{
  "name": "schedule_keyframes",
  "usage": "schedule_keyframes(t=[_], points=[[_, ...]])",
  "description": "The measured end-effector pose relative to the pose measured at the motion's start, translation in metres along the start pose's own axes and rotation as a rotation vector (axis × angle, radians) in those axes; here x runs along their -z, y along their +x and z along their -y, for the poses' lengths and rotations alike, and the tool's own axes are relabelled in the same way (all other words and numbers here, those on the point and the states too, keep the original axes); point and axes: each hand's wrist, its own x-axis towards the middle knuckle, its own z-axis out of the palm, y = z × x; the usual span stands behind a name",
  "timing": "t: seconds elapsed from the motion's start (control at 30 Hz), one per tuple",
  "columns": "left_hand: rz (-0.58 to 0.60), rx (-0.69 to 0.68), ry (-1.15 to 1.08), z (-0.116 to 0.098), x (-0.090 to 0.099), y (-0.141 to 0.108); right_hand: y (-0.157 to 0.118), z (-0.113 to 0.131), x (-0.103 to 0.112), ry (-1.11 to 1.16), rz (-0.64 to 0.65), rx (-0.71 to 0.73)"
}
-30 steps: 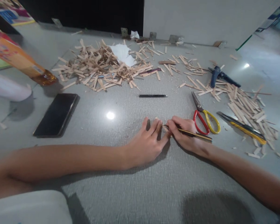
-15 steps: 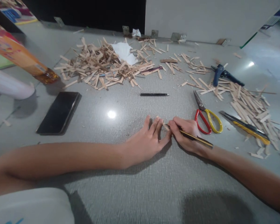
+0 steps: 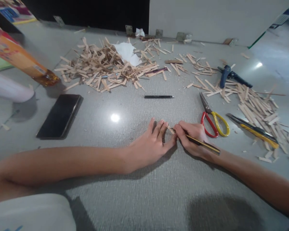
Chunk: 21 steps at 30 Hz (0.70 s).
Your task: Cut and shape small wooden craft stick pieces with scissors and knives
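Observation:
A small piece of wooden stick (image 3: 170, 129) with dark marks lies on the grey surface, held between the thumb and fingertips of my left hand (image 3: 153, 141). The other fingers of that hand are spread on the surface. My right hand (image 3: 191, 138) is closed around a black-and-yellow striped pencil (image 3: 203, 145), its point end at the wooden piece. Just beyond my hands lies a thin black pen-like stick (image 3: 159, 97). Scissors (image 3: 210, 118) with one red and one yellow handle rest to the right of my right hand.
A yellow-and-black utility knife (image 3: 255, 130) lies at the right beside scattered wooden sticks (image 3: 257, 104) and a dark blue clamp-like tool (image 3: 227, 76). A large pile of wooden sticks (image 3: 93, 65) spreads across the back. At left are a phone (image 3: 59, 116) and an orange bottle (image 3: 26, 57).
Both hands stay almost in place, the pencil still at the wooden piece. The whole view has shifted very slightly.

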Motion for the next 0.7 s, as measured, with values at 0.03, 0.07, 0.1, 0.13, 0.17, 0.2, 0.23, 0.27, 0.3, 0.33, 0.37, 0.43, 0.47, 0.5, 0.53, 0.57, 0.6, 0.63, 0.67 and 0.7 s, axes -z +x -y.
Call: schedule_keyframes(t=[0.03, 0.07, 0.1, 0.13, 0.17, 0.2, 0.23, 0.27, 0.3, 0.33, 0.37, 0.43, 0.47, 0.5, 0.53, 0.57, 0.6, 0.63, 0.67, 0.7], points=[[0.001, -0.004, 0.015, 0.0002, 0.0004, 0.0003, 0.0, 0.0003, 0.0003, 0.0, 0.002, 0.006], [-0.002, -0.008, 0.026, 0.0004, 0.0008, 0.0006, 0.0, 0.0005, 0.0005, -0.001, 0.005, 0.009], [-0.005, -0.01, 0.033, 0.0006, 0.0011, 0.0009, -0.0001, 0.0006, 0.0008, -0.006, 0.008, 0.009], [-0.006, -0.012, 0.038, 0.0008, 0.0013, 0.0011, -0.0001, 0.0006, 0.0009, -0.015, 0.01, 0.009], [-0.001, -0.011, 0.041, 0.001, 0.0016, 0.0013, -0.0002, 0.0005, 0.0011, -0.025, 0.013, 0.01], [0.006, -0.009, 0.043, 0.0011, 0.0019, 0.0015, -0.0003, 0.0003, 0.0012, -0.033, 0.012, 0.016], [0.013, -0.006, 0.043, 0.0013, 0.0022, 0.0015, -0.0003, 0.0, 0.0012, -0.039, 0.008, 0.026], [0.023, -0.005, 0.043, 0.0014, 0.0025, 0.0015, -0.0004, -0.0004, 0.0013, -0.043, 0.002, 0.034], [0.033, -0.002, 0.044, 0.0015, 0.0027, 0.0014, -0.0004, -0.0008, 0.0013, -0.044, -0.002, 0.042], [0.041, -0.003, 0.044, 0.0016, 0.003, 0.0012, -0.0004, -0.0012, 0.0014, -0.043, -0.005, 0.051], [0.048, -0.003, 0.042, 0.0017, 0.0031, 0.001, -0.0004, -0.0017, 0.0015, -0.041, -0.004, 0.061], [0.05, 0.002, 0.024, 0.0019, 0.0031, 0.0004, -0.0002, -0.0025, 0.002, -0.036, 0.002, 0.086], [0.048, 0.007, 0.008, 0.002, 0.0029, 0.0001, -0.0002, -0.0029, 0.0024, -0.034, 0.005, 0.099], [0.046, 0.014, -0.009, 0.0021, 0.0025, -0.0002, -0.0001, -0.0033, 0.0029, -0.033, 0.008, 0.11], [0.046, 0.018, -0.025, 0.0022, 0.0021, -0.0004, -0.0001, -0.0036, 0.0034, -0.035, 0.013, 0.118], [0.046, 0.021, -0.036, 0.0023, 0.0017, -0.0004, 0.0, -0.0039, 0.004, -0.04, 0.021, 0.124], [0.044, 0.02, -0.041, 0.0025, 0.0013, -0.0004, 0.0, -0.0041, 0.0046, -0.045, 0.026, 0.131], [0.043, 0.015, -0.037, 0.0026, 0.001, -0.0002, 0.0, -0.0043, 0.0052, -0.051, 0.031, 0.14], [0.041, 0.008, -0.026, 0.0028, 0.0009, 0.0, 0.0001, -0.0044, 0.0056, -0.057, 0.034, 0.15], [0.042, -0.001, -0.009, 0.003, 0.001, 0.0003, 0.0001, -0.0047, 0.0059, -0.064, 0.033, 0.161]])
